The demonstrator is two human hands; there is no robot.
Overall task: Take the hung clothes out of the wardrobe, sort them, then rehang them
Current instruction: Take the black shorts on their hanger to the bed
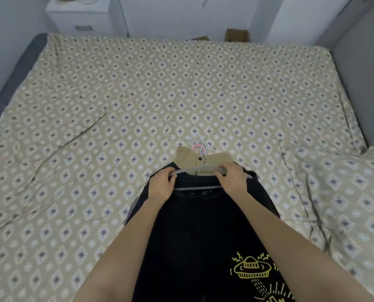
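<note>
Clothes [200,171] sit in a small stack on the bed [116,94], right in front of you at the near middle, and both your hands are on the top piece. That is a dark garment [203,216] spread down toward you, with a grey hanger [197,168] lying across its upper edge.

Your left hand [162,184] grips the hanger's left shoulder, fingers curled over the bar. Your right hand [232,178] grips the right shoulder the same way, fingers wrapped round it. Between the two hands you can see the hanger's top arc and its lower bar against the dark cloth.

Just beyond the hanger a beige garment [188,159] pokes out from underneath, one dark button showing at its middle. Past that, a cluster of hanger hooks [200,144], white and pink, rests on the sheet.

Down at the lower right, a yellow UFO print [250,268] shows on black cloth; whether that belongs to the stack, you cannot tell from here.

At the far side of the bed stand a white cabinet [81,16] on the left and an open cardboard box [236,35] near the middle. A grey headboard [360,62] runs along the right edge.
</note>
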